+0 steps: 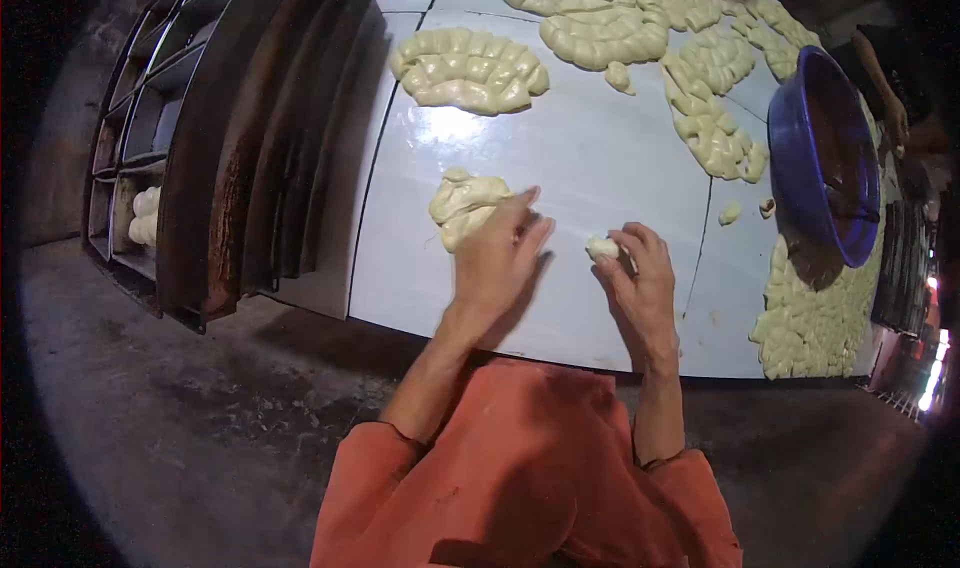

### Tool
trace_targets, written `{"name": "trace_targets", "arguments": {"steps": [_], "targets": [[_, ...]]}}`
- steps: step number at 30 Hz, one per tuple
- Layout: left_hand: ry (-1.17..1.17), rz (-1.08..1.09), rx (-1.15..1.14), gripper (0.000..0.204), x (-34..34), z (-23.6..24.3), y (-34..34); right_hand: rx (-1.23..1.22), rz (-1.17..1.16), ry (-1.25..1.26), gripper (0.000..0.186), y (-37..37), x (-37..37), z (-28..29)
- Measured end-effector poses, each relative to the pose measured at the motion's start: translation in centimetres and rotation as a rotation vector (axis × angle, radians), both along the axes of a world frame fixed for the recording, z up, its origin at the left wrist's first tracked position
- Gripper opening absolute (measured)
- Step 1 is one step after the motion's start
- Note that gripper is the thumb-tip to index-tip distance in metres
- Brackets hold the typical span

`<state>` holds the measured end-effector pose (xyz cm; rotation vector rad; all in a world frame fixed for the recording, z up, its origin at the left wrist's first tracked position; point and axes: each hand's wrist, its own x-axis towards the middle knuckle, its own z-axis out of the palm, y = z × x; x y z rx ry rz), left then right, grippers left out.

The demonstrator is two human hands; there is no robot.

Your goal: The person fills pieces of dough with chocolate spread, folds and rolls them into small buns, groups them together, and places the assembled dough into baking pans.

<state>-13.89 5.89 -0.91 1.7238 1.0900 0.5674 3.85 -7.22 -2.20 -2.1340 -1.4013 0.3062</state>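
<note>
Many shaped dough pieces (470, 68) already lie in clusters far across the white table (600, 158), while the left hand (495, 258) grips the remaining dough lump (462, 203) and the right hand (640, 278) pinches a small dough piece (602, 247).

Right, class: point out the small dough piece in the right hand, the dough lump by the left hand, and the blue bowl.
small dough piece (602, 247), head view, its exposed left end.
dough lump (462, 203), head view, its middle.
blue bowl (790, 158), head view, its outer wall.
</note>
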Motion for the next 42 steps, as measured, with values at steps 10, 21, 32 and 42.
{"name": "trace_targets", "arguments": {"steps": [10, 21, 32, 42], "targets": [[0.269, -0.192, 0.534, 0.047, -6.0, -2.8, 7.7, 0.169, 0.298, 0.005, 0.036, 12.2, -5.8, -0.3], [0.13, -0.401, 0.577, 0.023, -4.1, -3.9, 11.1, -0.05, 0.094, -0.136, 0.055, 10.1, -9.6, -1.9], [0.188, -0.173, 0.485, 0.021, -5.0, -5.6, 11.9, 0.206, -0.22, 1.366, 0.025, 11.3, -5.6, -2.4], [0.083, -0.385, 0.274, 0.064, -5.7, -2.6, 10.8, -0.012, 0.116, 0.448, 0.023, 12.8, -5.6, -0.8]]}}
